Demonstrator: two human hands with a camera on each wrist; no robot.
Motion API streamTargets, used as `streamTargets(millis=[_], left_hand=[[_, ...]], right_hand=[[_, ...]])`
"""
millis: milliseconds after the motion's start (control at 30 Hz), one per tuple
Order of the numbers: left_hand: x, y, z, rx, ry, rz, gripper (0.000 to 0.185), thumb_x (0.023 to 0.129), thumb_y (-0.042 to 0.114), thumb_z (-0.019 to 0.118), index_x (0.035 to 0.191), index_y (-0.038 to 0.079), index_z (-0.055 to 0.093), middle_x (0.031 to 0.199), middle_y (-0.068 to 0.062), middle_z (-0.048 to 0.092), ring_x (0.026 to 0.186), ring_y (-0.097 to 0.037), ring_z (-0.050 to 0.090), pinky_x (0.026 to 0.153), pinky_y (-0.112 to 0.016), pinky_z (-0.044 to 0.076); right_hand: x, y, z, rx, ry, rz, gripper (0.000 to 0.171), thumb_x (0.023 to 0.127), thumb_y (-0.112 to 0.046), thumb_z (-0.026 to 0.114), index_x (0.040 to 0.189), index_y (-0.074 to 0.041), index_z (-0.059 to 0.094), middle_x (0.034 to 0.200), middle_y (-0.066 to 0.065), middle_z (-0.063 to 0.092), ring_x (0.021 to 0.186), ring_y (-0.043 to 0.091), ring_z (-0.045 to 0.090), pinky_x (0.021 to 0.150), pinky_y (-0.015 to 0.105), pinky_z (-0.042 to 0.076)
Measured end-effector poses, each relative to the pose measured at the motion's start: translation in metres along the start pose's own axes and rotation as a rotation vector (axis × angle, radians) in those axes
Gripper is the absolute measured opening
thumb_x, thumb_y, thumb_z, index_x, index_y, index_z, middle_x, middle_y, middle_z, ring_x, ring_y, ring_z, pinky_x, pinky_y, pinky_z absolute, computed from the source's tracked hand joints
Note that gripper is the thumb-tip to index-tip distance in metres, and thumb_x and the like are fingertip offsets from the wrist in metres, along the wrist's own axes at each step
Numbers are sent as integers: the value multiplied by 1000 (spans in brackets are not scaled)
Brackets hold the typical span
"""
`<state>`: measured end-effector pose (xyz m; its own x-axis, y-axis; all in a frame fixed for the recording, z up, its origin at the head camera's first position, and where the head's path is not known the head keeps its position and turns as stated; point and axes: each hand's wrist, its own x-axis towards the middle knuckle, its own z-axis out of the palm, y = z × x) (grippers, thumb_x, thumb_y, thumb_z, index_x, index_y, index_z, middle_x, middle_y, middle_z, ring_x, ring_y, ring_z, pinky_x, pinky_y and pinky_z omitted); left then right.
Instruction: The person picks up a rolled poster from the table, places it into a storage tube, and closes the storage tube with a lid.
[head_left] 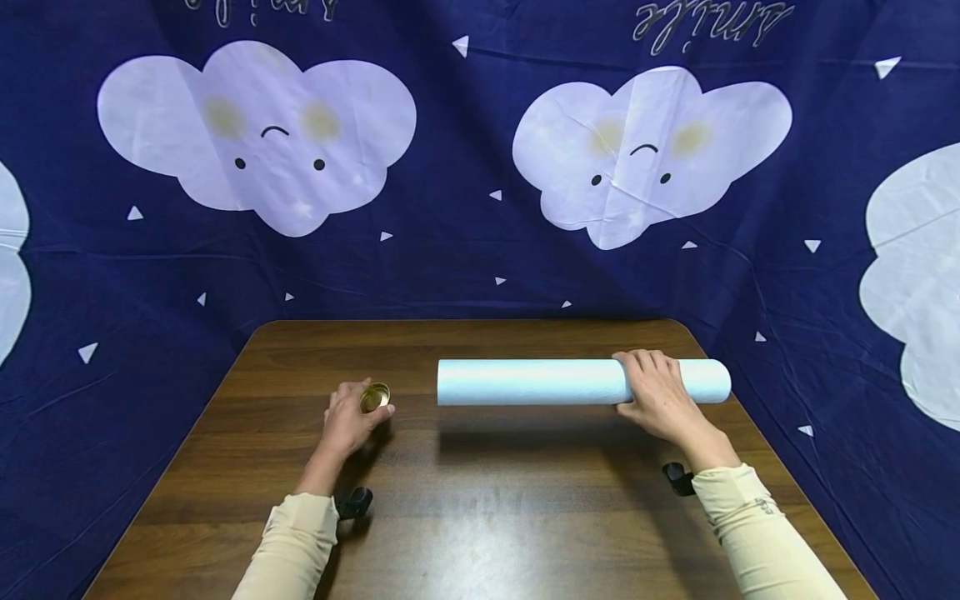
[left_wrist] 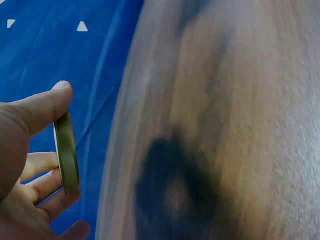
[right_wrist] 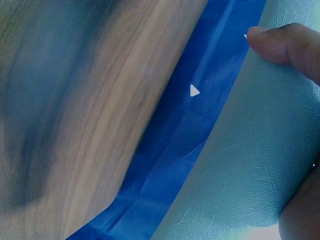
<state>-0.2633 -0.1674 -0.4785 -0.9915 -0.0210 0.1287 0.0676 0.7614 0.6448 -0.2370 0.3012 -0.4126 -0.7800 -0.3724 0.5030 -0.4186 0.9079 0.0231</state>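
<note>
Tube [head_left: 528, 382], pale blue, is held level above the right half of the table [head_left: 540, 483], its shadow falling on the wood below. The right hand [head_left: 658, 398] grips it nearer its right end, fingers curled over it and spread to its width. The left hand [head_left: 349, 419] pinches a gold-coloured lid [head_left: 385, 397] by the rim between thumb and fingers, to the left of the tube and apart from it.

Head view: the lid's hollow face shows, and the tube looks nearly smooth. Left wrist view: the lid is edge-on, a narrow band; the table is blurred there. Right wrist view: fine creases cover the tube, and the thumb lies along it. The right hand hides part of the tube in the head view.

Outward: a black device at each wrist [head_left: 678, 479], cream sleeves [head_left: 776, 537], then dark blue cloth [head_left: 442, 279] with white clouds [head_left: 258, 125] and small triangles [head_left: 87, 353].

Writing: "smile" [head_left: 712, 23], upside down on the cloth, upper right; lettering at upper left is cut off. A mark on the right sleeve is too small to read.
</note>
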Motion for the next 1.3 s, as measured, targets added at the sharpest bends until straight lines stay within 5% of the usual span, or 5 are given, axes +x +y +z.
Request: streamTargets(millis=[533,767,1100,1300], left_hand=[[-3,21,-12,-346,15,-61,69,86,29,68,142,4,38,137,-19,38,127,-34,37,108,-48,30],[-6,28,-14,-465,15,-80,66,87,32,67,142,9,40,135,-14,41,115,-29,48,88,-25,41],[-14,45,-14,-783,-19,-72,56,90,18,63,142,9,41,140,-13,39,127,-30,42,84,-6,41],[-17,53,-9,-909,-15,-75,53,92,13,60,141,9,43,132,-3,45,113,-7,49,86,-8,42]], right_hand=[[0,0,0,4,-3,2,79,52,-16,88,121,-1,51,105,19,58,100,41,50,86,56,37],[0,-1,-1,4,-2,5,78,52,-14,87,120,0,51,105,20,58,100,41,50,87,56,36],[0,-2,-2,6,6,4,78,52,-15,87,120,-1,52,105,19,58,99,40,50,86,56,37],[-1,-2,-2,2,13,-1,79,52,-15,87,120,-1,51,105,20,58,99,41,51,85,55,37]])
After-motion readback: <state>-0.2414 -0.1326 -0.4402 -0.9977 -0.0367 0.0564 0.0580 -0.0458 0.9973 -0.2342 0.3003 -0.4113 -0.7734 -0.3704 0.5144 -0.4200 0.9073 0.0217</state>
